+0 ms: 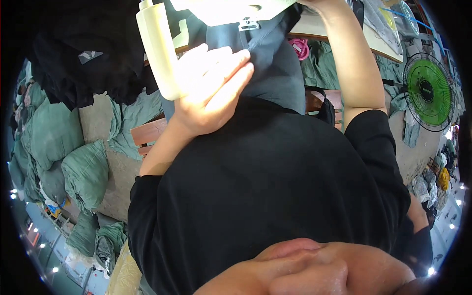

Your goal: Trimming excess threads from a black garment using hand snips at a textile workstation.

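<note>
My left hand (211, 91) is raised over my lap, its fingers stretched out and close together, partly washed out by bright light. It is in front of blue-grey cloth (223, 39) that hangs at the table edge; I cannot tell whether it touches the cloth. Beside this hand stands a long cream-coloured housing (160, 51). A white machine body, apparently a sewing machine (221, 12), fills the top edge, with a small metal fitting (249, 24) under it. My right hand (314, 3) reaches to the machine's right end, where the frame edge cuts off its fingers.
A pile of black garments (93, 49) lies at the left. Stuffed green sacks (86, 172) rest on the floor beyond. A green-bladed fan (427, 91) stands at the right, near the table edge (383, 49). A pink ring-shaped object (299, 49) is below the table.
</note>
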`<state>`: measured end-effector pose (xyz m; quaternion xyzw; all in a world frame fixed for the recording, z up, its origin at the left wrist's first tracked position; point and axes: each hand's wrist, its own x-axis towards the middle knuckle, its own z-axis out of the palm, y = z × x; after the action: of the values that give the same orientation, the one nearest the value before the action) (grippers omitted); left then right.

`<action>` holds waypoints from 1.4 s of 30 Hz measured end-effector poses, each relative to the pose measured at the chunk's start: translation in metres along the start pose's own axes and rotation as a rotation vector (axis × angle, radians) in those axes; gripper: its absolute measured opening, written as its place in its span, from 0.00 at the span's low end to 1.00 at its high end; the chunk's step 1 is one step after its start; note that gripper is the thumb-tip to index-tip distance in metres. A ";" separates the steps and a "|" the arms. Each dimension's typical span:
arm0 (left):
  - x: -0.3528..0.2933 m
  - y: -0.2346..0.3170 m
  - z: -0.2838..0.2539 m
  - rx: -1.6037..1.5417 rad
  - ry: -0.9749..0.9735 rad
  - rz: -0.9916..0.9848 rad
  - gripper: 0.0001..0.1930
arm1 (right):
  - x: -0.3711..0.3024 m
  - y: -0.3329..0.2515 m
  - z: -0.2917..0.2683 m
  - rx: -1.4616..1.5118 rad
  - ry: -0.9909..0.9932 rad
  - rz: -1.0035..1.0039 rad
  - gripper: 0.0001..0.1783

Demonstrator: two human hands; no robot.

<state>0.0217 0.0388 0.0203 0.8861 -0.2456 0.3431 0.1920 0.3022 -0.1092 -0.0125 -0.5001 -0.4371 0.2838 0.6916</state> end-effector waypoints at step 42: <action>0.013 0.011 0.016 0.054 -0.207 -0.241 0.32 | -0.015 -0.007 0.065 -0.109 0.532 0.104 0.22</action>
<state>0.0322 0.0179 0.0199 0.9445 -0.1467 0.2311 0.1815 0.2373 -0.0952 -0.0028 -0.6151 -0.2286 0.1537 0.7388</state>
